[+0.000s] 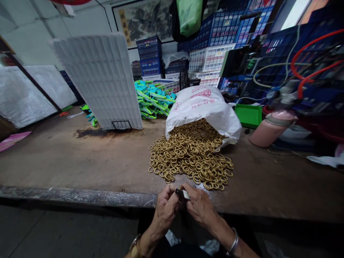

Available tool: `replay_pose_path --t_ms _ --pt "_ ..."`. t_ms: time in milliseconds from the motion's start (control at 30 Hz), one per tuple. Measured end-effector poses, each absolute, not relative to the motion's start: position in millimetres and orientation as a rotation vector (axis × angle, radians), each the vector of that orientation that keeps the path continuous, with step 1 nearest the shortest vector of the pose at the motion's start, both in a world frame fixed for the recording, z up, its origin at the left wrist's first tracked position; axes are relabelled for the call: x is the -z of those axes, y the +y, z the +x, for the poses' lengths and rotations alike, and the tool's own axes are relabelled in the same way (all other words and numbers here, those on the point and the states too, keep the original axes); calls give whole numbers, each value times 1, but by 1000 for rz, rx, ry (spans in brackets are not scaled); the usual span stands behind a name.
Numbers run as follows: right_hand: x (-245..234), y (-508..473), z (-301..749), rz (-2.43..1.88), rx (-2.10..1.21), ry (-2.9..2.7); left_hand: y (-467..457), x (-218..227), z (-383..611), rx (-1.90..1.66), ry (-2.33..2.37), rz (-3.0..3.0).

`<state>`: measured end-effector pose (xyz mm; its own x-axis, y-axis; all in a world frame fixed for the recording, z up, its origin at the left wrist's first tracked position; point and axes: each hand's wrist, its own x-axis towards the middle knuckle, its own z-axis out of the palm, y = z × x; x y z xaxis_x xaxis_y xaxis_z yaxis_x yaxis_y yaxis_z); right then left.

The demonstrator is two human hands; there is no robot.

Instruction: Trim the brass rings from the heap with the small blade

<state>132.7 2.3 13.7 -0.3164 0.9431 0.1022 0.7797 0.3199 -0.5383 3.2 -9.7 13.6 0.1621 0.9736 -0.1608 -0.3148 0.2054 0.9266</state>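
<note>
My left hand [166, 205] and my right hand [199, 205] meet at the table's front edge, fingers closed in a pinch. Between them is a small black-and-white piece [185, 194], its dark end at my left thumb and its white part against my right fingers. Its exact kind is too small to make out, and my fingers partly cover it. Just beyond my hands spreads a heap of brass-coloured rings [188, 157]. They spill from the mouth of a white woven sack [199, 104] with red print, lying on its side.
A tall ribbed white panel [102, 82] stands on the wooden table [67, 157] in a black wire stand. Behind it lie green and turquoise plastic pieces [154, 98]. On the right are a green tray [248, 115] and a pink bottle [271, 129]. Crates [209, 57] are stacked behind.
</note>
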Motion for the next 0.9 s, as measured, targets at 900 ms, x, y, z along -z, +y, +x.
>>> replay_pose_path --t_ms 900 --pt "14 70 105 -1809 -233 -2379 -14 -4 -23 -1111 836 479"
